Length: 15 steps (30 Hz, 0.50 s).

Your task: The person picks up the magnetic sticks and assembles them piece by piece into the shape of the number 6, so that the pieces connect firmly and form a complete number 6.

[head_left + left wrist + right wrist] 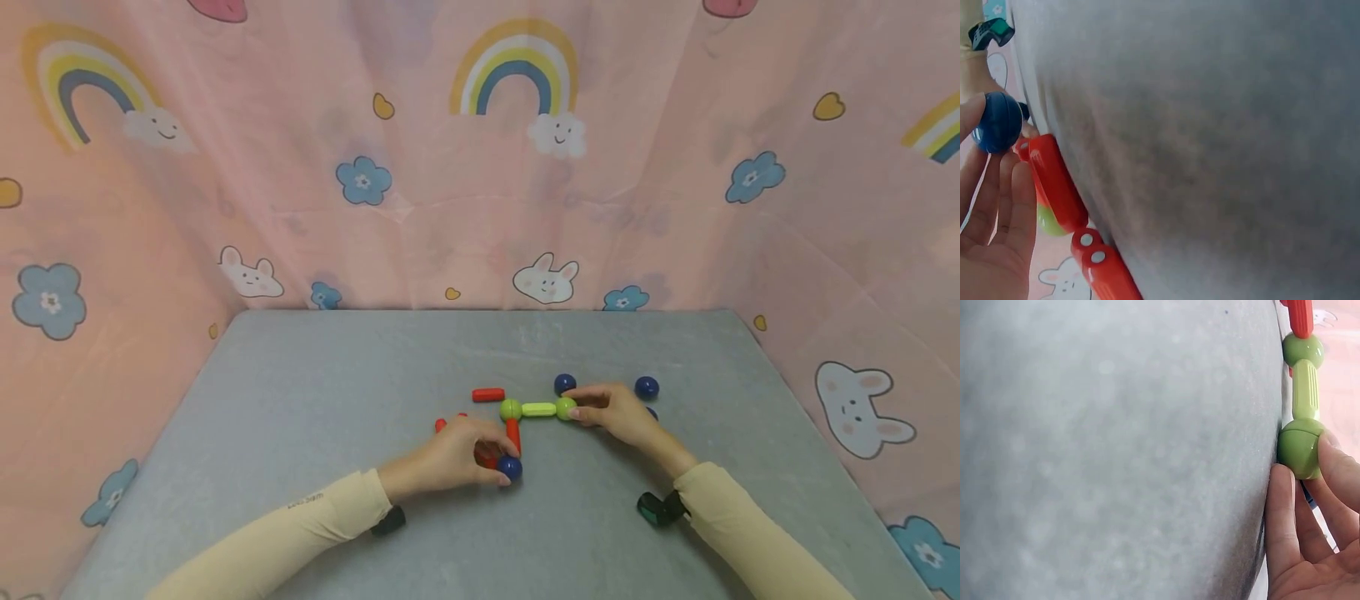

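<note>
My left hand (453, 454) pinches a blue ball (510, 468) between thumb and fingers. This ball is at the near end of a red rod (513, 435); I cannot tell whether they touch. The rod's far end meets a green ball (511, 409). From that ball a light green rod (538, 410) runs right to a second green ball (566, 408). My right hand (617, 414) holds this second ball by thumb and fingers, as the right wrist view also shows with the green ball (1299, 450) low on the table.
A loose red rod (488, 395) lies left of the first green ball. More red rods (1057, 181) lie beside and partly behind the left hand. Blue balls (647, 387) sit beyond and beside the right hand. A patterned pink cloth (420, 250) hangs behind the grey table (337, 375).
</note>
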Each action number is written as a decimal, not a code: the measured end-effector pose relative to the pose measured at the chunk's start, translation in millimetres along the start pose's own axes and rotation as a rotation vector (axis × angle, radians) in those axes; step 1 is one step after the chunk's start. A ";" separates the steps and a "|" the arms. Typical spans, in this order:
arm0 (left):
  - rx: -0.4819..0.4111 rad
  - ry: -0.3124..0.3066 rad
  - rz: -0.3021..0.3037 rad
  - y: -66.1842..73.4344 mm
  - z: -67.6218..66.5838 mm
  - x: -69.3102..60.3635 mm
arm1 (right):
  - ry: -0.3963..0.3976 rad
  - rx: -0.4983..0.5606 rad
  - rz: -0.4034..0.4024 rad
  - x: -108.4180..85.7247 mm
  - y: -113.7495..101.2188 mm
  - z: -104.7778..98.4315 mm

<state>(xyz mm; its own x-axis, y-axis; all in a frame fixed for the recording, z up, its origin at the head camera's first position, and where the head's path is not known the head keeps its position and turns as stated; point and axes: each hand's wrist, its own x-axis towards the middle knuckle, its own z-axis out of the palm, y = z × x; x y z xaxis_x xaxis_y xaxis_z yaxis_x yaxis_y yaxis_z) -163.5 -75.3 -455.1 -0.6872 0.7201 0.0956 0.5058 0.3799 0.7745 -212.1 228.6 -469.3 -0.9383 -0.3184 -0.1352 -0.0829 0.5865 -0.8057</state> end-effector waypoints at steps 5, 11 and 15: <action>0.058 0.011 -0.002 0.3 4.7 -0.4 | -0.003 0.015 0.000 0.1 -0.4 -0.4; 0.090 0.019 0.004 0.1 7.4 0.5 | -0.008 0.030 0.002 0.0 0.6 -0.9; 0.118 0.026 0.005 0.2 8.9 1.5 | -0.010 0.036 -0.001 0.1 1.1 -1.3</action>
<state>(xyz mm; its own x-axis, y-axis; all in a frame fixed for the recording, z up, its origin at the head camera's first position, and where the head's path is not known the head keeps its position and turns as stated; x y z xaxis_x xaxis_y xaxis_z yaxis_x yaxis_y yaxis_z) -159.8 -69.0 -460.3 -0.6971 0.7074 0.1172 0.5665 0.4431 0.6948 -212.7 230.2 -469.4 -0.9347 -0.3268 -0.1400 -0.0717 0.5589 -0.8261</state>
